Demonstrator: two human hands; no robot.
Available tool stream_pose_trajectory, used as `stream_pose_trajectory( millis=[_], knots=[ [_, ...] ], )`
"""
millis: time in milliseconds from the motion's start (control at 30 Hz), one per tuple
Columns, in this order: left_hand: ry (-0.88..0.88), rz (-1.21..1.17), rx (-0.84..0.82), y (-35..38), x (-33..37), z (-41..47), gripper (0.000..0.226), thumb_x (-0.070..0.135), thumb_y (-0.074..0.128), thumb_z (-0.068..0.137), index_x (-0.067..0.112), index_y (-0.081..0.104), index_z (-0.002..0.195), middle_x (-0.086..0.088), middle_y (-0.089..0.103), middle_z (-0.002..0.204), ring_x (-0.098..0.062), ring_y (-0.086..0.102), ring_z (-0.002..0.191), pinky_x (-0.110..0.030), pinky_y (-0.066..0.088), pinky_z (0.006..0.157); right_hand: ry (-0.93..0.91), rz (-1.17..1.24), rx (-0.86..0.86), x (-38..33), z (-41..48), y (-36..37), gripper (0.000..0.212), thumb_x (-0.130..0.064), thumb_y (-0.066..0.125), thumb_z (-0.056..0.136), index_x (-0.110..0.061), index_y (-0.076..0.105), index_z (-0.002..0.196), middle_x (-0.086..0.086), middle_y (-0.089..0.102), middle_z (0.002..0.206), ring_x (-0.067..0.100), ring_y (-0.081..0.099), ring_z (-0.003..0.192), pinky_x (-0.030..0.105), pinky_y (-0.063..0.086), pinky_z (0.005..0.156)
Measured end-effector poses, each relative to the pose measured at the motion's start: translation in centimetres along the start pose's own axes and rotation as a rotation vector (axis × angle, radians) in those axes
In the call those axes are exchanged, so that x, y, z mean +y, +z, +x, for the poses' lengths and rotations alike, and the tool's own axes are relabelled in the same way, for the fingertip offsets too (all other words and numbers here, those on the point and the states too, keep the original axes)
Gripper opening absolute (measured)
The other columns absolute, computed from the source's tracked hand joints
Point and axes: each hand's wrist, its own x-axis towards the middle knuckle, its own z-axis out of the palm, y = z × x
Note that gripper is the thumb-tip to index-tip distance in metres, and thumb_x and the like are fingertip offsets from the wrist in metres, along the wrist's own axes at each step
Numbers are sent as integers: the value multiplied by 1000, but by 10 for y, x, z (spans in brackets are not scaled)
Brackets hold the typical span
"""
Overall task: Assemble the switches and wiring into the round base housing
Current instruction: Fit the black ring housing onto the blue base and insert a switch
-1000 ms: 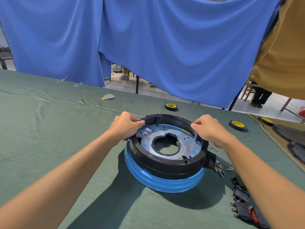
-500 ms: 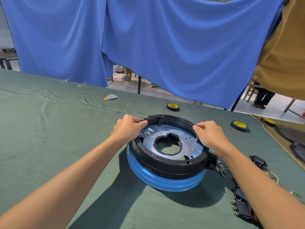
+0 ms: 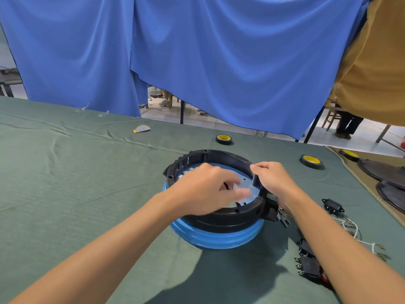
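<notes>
Head view: right hand (image 3: 274, 178) grips the rim of the round base housing (image 3: 230, 218), left hand (image 3: 203, 189) hovers loose-fingered above it; positioning step, next likely fetching switches (image 3: 310, 267) beside it

The round base housing (image 3: 219, 213) sits on a ring stand (image 3: 214, 238) near the middle of the table (image 3: 65, 172), with a metal plate (image 3: 245, 179) inside it. The left hand (image 3: 206, 189) is over the housing's inside; the right hand (image 3: 274, 178) grips its right rim. To the housing's right lie a socket (image 3: 332, 206) and wires (image 3: 355, 233), with switches (image 3: 309, 264) nearer the person. Behind it lies a tape roll (image 3: 223, 139), a second tape roll (image 3: 311, 161) right of that, and flat discs (image 3: 383, 172) at the far right
</notes>
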Motion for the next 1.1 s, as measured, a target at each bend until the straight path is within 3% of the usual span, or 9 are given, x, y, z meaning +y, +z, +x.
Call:
stream_pose_trajectory(
  millis=[67, 133, 267, 333, 400, 467, 567, 933, 1100],
  knots=[
    [107, 79, -129, 6, 6, -6, 57, 77, 48, 80, 34, 65, 112, 12, 70, 99, -8, 60, 91, -22, 45, 71, -47, -36, -31, 4, -4, -5, 27, -38, 51, 98, -17, 69, 102, -1, 69, 86, 20, 60, 91, 41, 48, 88],
    [179, 279, -148, 12, 7, -11, 55, 74, 54, 80, 30, 62, 112, 8, 66, 89, -16, 57, 86, -26, 33, 59, -125, -102, -9, 8, -12, -10, 34, -42, 52, 97, -19, 64, 119, -3, 69, 106, 20, 59, 103, 39, 47, 95],
    [96, 284, -161, 9, 5, -16, 61, 62, 68, 78, 33, 54, 130, 7, 66, 106, -15, 55, 94, -35, 45, 76, -529, -254, -106, 7, -39, -25, 50, -58, 53, 89, -36, 52, 134, -18, 47, 139, 3, 37, 130, 22, 29, 104],
    [46, 110, -162, 3, 8, -15, 47, 51, 75, 76, 32, 63, 117, 7, 67, 98, -13, 55, 84, -39, 50, 82, -617, -291, -355, 3, -52, -33, 50, -68, 57, 80, -45, 58, 124, -34, 49, 131, -12, 35, 125, 8, 26, 99],
    [9, 46, -165, -1, 11, -13, 35, 44, 79, 76, 32, 69, 108, 8, 66, 83, -9, 56, 76, -37, 51, 80, -637, -287, -473, -1, -57, -37, 29, -57, 68, 80, -43, 69, 106, -34, 62, 110, -15, 50, 107, 1, 34, 85],
    [-9, 28, -165, -6, 13, -11, 31, 39, 80, 77, 32, 72, 106, 14, 64, 73, -3, 56, 67, -25, 50, 72, -641, -239, -453, -7, -56, -40, 6, -37, 72, 84, -35, 75, 87, -21, 71, 89, -4, 61, 86, 14, 45, 77],
    [-42, -68, -117, -15, 14, -9, 27, 36, 82, 75, 36, 74, 101, 16, 66, 70, 4, 55, 55, -8, 38, 53, -650, -215, -390, -20, -52, -46, 10, -26, 71, 85, -28, 73, 75, -11, 71, 74, 10, 61, 72, 30, 48, 70],
    [-65, -45, -148, -16, 14, -13, 31, 39, 81, 75, 37, 72, 105, 17, 63, 71, 10, 57, 60, -5, 38, 55, -631, -305, -431, -23, -59, -41, 13, -27, 68, 88, -33, 68, 77, -18, 67, 75, -5, 59, 71, 16, 41, 68],
    [-76, 3, -172, -7, 13, -20, 34, 41, 79, 77, 36, 71, 110, 14, 66, 78, -10, 62, 75, -24, 49, 72, -624, -349, -431, -17, -65, -35, 9, -29, 66, 90, -28, 72, 83, -15, 69, 81, -9, 56, 70, 7, 37, 61]
  ],
)
